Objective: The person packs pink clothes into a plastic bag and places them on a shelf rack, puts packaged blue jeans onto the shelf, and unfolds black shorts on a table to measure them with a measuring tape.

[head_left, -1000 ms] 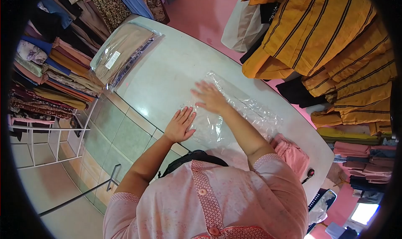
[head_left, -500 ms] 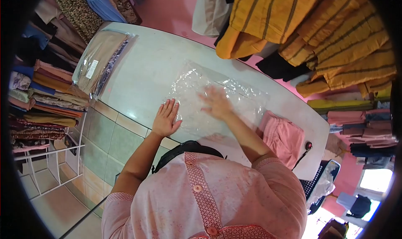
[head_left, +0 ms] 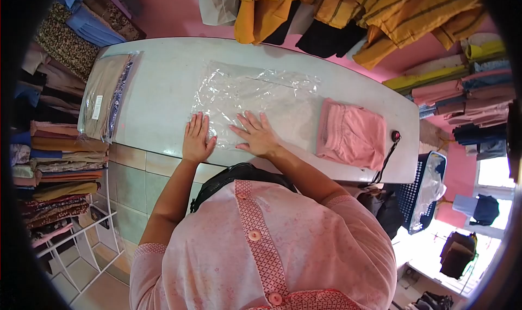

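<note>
A clear plastic bag point(head_left: 255, 95) lies spread flat on the white tabletop point(head_left: 157, 92). My left hand point(head_left: 197, 140) rests at its left end, fingers stretched out. On the bag's near part, my right hand point(head_left: 256, 136) presses palm down with fingers spread. Neither hand grips anything. To the right of the bag sits a folded pink garment point(head_left: 352, 135), with a waistband showing.
Bagged folded clothes point(head_left: 100, 101) with a white label lie at the table's left end. A small dark red and black object point(head_left: 395, 136) with a strap sits near the right edge. Yellow striped garments point(head_left: 375, 11) hang behind the table. A blue basket point(head_left: 421, 188) stands at right.
My right hand, blurred before, has come back toward me and left across the bag and now shows sharply. My left hand stays at the bag's left end. The camera view has shifted.
</note>
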The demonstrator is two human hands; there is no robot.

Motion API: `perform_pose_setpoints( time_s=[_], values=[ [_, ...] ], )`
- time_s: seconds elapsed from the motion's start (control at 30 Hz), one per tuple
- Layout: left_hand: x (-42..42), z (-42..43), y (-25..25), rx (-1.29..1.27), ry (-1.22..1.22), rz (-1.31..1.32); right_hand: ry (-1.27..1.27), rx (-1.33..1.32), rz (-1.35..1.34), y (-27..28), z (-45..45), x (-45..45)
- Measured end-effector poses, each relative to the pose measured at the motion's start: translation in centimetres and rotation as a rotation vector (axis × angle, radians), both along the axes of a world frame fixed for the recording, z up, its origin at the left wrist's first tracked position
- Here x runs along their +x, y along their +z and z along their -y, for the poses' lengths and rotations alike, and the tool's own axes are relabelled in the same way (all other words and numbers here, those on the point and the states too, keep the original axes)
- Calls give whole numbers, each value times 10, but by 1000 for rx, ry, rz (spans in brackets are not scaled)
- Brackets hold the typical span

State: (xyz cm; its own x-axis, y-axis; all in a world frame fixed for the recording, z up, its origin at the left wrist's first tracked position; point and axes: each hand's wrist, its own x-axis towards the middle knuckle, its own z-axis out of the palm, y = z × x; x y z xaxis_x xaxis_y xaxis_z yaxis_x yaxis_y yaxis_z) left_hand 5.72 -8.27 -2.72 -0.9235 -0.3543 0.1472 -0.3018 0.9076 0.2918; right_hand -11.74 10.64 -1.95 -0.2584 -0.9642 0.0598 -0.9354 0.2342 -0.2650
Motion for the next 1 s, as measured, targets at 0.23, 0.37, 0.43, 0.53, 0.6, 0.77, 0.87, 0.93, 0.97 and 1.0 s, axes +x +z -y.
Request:
perform_pose_setpoints(
  time_s=[0.23, 0.37, 0.43, 0.53, 0.6, 0.77, 0.87, 0.93, 0.97, 1.0],
  values=[
    [0, 0, -6, -41, 0, -27, -490, -32, -189, -16, -77, -73],
    [2, 0, -9, -50, -1, -37, -547, -280, 41, -22, -118, -81],
    [2, 1, -11, -46, -4, -44, -561, -370, 163, 0, -134, -61],
    [4, 1, -9, 4, -6, -62, -460, -380, 116, 18, -158, -23],
    [7, 1, -6, 77, -5, -81, -359, -341, -1, 20, -169, -6],
    [23, 0, -9, 55, 21, -58, -696, -461, 63, -3, -159, 10],
    [31, 0, -11, 63, 19, -67, -893, -447, 340, -8, -151, 3],
    [34, 0, -10, 88, 15, -84, -965, -411, 480, -8, -148, 1],
    [35, 0, -9, 108, 16, -94, -964, -387, 480, -8, -147, 0],
    [35, -2, -8, 128, 19, -106, -961, -363, 479, -8, -148, 0]
  ],
)
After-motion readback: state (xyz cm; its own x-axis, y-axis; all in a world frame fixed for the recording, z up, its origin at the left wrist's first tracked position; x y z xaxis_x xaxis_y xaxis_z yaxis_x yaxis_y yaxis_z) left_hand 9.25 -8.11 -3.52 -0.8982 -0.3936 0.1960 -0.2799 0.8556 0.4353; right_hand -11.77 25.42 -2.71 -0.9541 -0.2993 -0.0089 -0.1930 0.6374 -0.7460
